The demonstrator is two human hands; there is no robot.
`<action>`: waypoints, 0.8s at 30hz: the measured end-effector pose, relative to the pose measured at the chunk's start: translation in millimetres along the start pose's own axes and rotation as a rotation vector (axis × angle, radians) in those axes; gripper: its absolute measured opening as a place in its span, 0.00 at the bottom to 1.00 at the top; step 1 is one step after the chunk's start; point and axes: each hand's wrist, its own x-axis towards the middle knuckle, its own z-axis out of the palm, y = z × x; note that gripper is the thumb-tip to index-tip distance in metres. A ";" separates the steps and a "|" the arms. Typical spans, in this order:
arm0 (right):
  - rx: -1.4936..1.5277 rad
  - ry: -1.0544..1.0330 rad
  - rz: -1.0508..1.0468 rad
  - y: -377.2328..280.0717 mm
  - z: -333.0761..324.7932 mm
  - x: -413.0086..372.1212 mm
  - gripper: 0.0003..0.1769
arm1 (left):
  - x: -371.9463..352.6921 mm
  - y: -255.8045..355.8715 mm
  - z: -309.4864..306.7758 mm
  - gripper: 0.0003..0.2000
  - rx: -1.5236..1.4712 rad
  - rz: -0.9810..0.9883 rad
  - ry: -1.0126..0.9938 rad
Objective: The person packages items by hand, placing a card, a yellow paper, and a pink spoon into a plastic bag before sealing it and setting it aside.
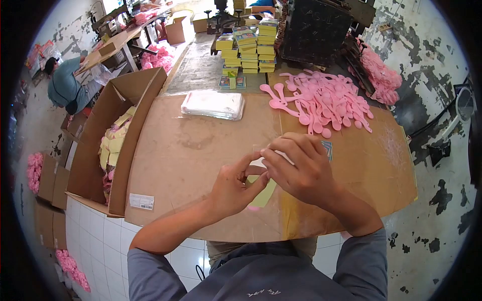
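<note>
Over the cardboard-covered table, my left hand [232, 188] and my right hand [296, 168] meet, fingers pinched at the top of a small clear plastic bag. A pale yellow card [264, 194] shows in the bag, below my fingers. A bit of pink [254, 207] peeks out at its lower end; its shape is mostly hidden. Behind my right hand, a blue printed card [328, 149] is partly covered. Farther back lies a heap of pink plastic spoons [326, 100]. A stack of clear plastic bags [213, 104] lies to its left.
A long cardboard box [133, 135] with filled bags stands along the left edge. Banded card stacks [248, 47] and a dark machine [315, 32] stand at the back. A white label [141, 201] is on the table. Another person [70, 85] sits at far left.
</note>
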 end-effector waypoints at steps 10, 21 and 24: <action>-0.009 -0.107 0.119 12.6 6.8 2.6 0.08 | 2.0 -0.8 3.6 0.24 0.343 0.222 0.025; 1.568 -0.030 0.738 208.4 -123.1 -167.2 0.06 | 10.8 -8.1 -3.8 0.19 -0.163 -0.049 -0.032; 0.181 -0.148 0.970 282.1 -129.2 -262.3 0.19 | 10.2 -5.8 -3.8 0.18 -0.214 -0.068 -0.032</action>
